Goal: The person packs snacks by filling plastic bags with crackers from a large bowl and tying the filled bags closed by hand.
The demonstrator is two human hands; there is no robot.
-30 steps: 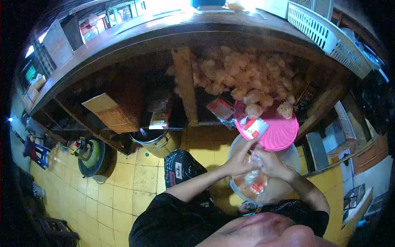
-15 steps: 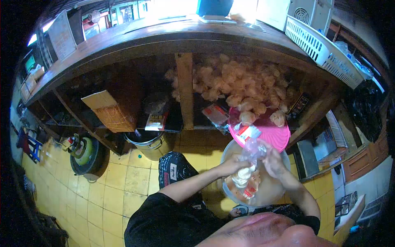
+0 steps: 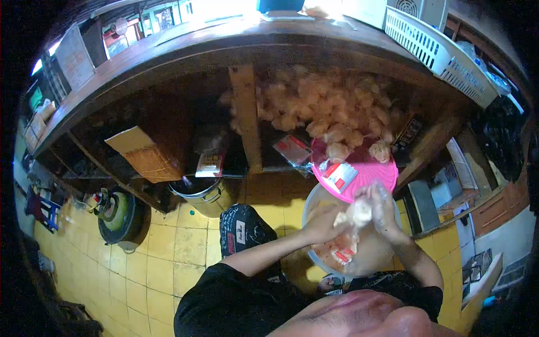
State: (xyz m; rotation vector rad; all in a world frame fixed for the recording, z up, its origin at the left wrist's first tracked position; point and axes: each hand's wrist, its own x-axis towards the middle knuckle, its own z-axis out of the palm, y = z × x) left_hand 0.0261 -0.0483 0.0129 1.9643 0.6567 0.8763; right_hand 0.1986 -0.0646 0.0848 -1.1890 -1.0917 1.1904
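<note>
A small clear plastic bag (image 3: 359,214) with pale contents is between my two hands, above a wide pale tub (image 3: 310,203). My left hand (image 3: 323,226) is closed on the bag's left side; motion blurs its fingers. On the other side, my right hand (image 3: 384,213) grips the bag with fingers pointing up. Inside the tub, below my hands, lie a red-and-white packet (image 3: 343,256) and some pale orange stuff whose kind I cannot make out. A pink ribbed plastic lid or tray (image 3: 375,178) overlaps the tub's far rim, with a white-and-red packet (image 3: 341,177) on it.
Many filled, pale orange plastic bags (image 3: 331,104) are heaped on the shelf under the wooden counter (image 3: 224,48). A metal pot (image 3: 208,199), a cardboard box (image 3: 140,154) and a green gas cylinder (image 3: 117,210) stand left. A white basket (image 3: 418,48) sits upper right.
The bag has gone from hanging with its pale contents low to being bunched between my hands. My right hand has shifted slightly right and down. The view has tilted a little.
</note>
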